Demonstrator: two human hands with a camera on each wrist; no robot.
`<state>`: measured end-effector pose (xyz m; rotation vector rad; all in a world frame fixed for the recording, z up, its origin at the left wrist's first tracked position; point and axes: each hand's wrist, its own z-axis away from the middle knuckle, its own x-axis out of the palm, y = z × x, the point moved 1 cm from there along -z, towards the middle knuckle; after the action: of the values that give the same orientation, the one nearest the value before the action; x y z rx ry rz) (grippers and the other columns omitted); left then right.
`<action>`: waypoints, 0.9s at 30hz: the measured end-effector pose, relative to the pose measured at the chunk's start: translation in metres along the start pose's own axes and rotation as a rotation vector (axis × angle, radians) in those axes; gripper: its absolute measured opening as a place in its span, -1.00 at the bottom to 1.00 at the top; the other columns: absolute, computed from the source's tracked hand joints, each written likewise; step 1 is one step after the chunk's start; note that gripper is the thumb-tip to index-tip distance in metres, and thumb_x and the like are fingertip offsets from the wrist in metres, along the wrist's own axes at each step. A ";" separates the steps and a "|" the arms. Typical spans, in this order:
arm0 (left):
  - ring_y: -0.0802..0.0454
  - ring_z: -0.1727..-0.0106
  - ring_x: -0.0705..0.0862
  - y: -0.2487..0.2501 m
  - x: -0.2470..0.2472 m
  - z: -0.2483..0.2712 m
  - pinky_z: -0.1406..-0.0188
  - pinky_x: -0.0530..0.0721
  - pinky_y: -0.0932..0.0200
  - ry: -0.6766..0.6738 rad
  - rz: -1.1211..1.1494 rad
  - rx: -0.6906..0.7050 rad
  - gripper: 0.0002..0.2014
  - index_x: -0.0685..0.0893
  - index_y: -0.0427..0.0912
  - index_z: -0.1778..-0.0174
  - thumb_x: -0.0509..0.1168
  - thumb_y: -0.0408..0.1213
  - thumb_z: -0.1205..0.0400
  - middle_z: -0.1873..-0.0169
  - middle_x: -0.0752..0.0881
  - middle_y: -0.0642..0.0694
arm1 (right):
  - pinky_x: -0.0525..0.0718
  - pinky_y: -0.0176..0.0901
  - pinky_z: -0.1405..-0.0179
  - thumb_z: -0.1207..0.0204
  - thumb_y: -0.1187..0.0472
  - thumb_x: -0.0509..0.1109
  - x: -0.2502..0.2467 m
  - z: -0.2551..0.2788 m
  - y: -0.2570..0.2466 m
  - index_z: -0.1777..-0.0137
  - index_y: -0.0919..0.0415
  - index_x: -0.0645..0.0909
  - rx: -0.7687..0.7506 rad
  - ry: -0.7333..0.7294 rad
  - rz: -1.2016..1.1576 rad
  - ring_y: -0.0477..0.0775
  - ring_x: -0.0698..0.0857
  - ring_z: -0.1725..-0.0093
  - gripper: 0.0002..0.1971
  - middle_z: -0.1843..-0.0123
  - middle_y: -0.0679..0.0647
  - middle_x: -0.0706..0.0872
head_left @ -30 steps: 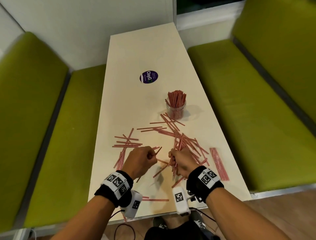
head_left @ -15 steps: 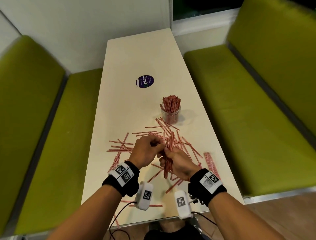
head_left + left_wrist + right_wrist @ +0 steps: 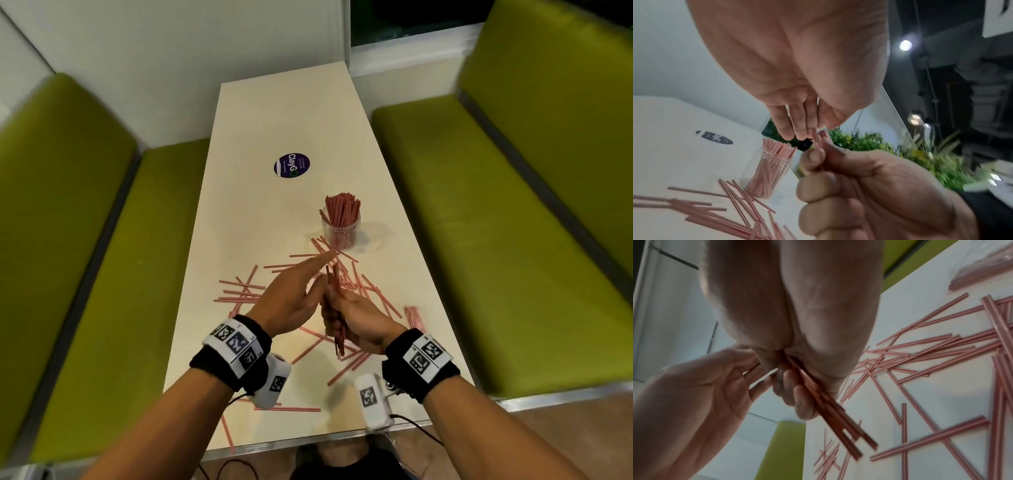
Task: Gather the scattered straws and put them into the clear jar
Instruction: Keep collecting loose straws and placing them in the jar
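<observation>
Since a moment ago left hand point(image 3: 291, 301) fingers have straightened beside the straw bundle point(image 3: 337, 308) gripped by right hand point(image 3: 359, 320).

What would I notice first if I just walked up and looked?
Red straws lie scattered all over the near half of the long pale table. In the middle, the right hand grips a bundle of them, with the left hand open beside it. Behind the hands stands a clear jar already packed with upright straws, and green benches run along both sides.
</observation>
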<state>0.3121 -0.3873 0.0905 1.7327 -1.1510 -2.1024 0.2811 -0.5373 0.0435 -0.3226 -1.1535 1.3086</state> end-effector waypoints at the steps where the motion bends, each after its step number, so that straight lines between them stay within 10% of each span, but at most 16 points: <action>1: 0.16 -0.49 0.53 -0.004 0.000 0.002 -0.46 0.48 0.22 0.027 0.097 -0.062 -0.54 0.35 0.06 -0.68 0.11 -0.19 -0.82 -0.53 0.55 0.09 | 0.32 -0.17 0.33 -0.79 -0.04 0.15 0.001 -0.001 -0.002 0.15 0.16 0.43 -0.036 0.011 -0.035 -0.03 0.28 0.41 -0.66 0.37 0.01 0.29; 7: -0.09 -0.19 0.75 -0.044 0.020 0.041 -0.39 0.67 -0.07 -0.141 0.813 -0.615 -0.67 0.61 -0.39 -0.38 0.19 -0.28 -0.78 -0.16 0.78 -0.26 | 0.45 -0.11 0.17 -0.76 -0.01 0.14 0.034 -0.011 -0.004 0.15 0.17 0.41 -0.319 0.120 -0.086 -0.02 0.44 0.33 -0.69 0.36 -0.02 0.43; 13: -0.13 -0.01 0.82 -0.031 0.021 0.039 -0.26 0.75 -0.03 -0.141 1.455 -0.779 -0.68 0.61 -0.46 -0.34 0.07 -0.38 -0.80 -0.04 0.75 -0.32 | 0.60 -0.04 0.04 -0.62 -0.15 0.31 0.045 -0.014 0.001 -0.06 0.06 0.58 -0.393 0.210 0.142 -0.07 0.58 0.25 -0.72 0.29 -0.03 0.57; 22: -0.10 0.12 0.83 -0.037 0.007 0.050 -0.30 0.68 -0.13 -0.194 1.514 -0.782 -0.76 0.67 -0.40 -0.14 0.12 -0.41 -0.74 0.15 0.78 -0.24 | 0.56 -0.12 0.18 -0.82 0.09 0.12 0.063 -0.014 0.011 -0.04 0.13 0.53 -0.472 0.272 0.171 0.11 0.48 0.22 -0.79 0.25 0.05 0.53; 27: -0.14 -0.17 0.78 -0.048 -0.024 0.083 -0.33 0.68 -0.10 -0.120 0.808 -0.611 -0.73 0.75 -0.19 -0.22 0.16 -0.21 -0.81 -0.05 0.85 -0.14 | 0.66 -0.14 -0.01 -0.82 0.03 0.07 0.038 -0.025 -0.026 -0.06 0.19 0.52 -0.513 0.316 0.141 0.02 0.59 0.19 -0.72 0.30 0.02 0.55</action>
<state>0.2604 -0.3039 0.0790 0.7050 -0.8750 -1.7609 0.3099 -0.5030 0.0702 -0.9664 -1.1955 1.0165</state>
